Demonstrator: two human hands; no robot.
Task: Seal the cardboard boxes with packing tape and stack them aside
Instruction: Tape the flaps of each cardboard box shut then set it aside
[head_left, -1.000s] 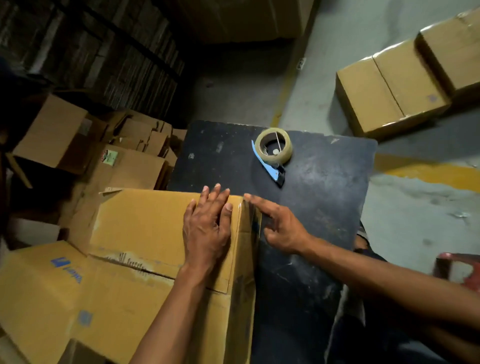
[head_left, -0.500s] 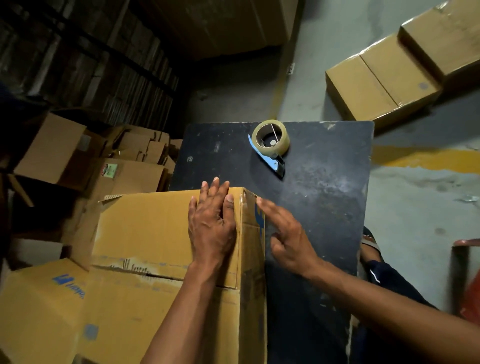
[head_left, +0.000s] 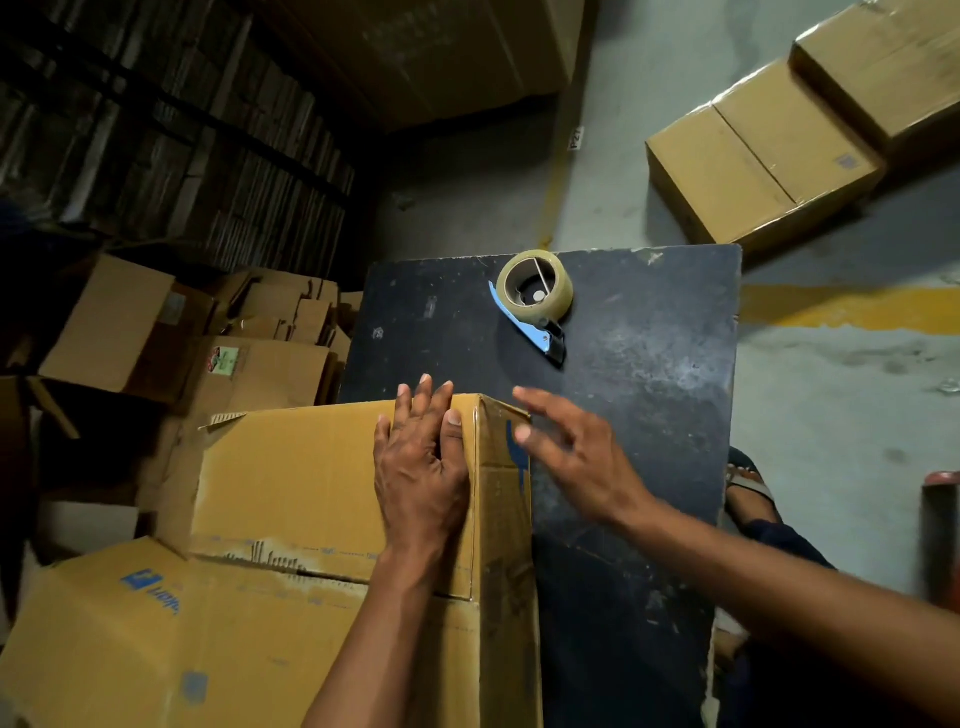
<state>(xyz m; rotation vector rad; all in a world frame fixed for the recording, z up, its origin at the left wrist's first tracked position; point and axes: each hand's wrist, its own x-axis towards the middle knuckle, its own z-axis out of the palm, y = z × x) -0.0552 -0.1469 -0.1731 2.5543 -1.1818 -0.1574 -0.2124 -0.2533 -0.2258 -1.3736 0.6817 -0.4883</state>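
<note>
Left hand (head_left: 421, 467) flat atop box (head_left: 291, 467)

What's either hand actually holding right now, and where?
Nothing is gripped. The left hand lies flat on the top flap of the box, fingers straight. The right hand is open beside the box's corner; the tape dispenser lies untouched on the table.

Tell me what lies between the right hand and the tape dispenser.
Only bare black tabletop separates the right hand from the tape dispenser, per the head view.
</note>
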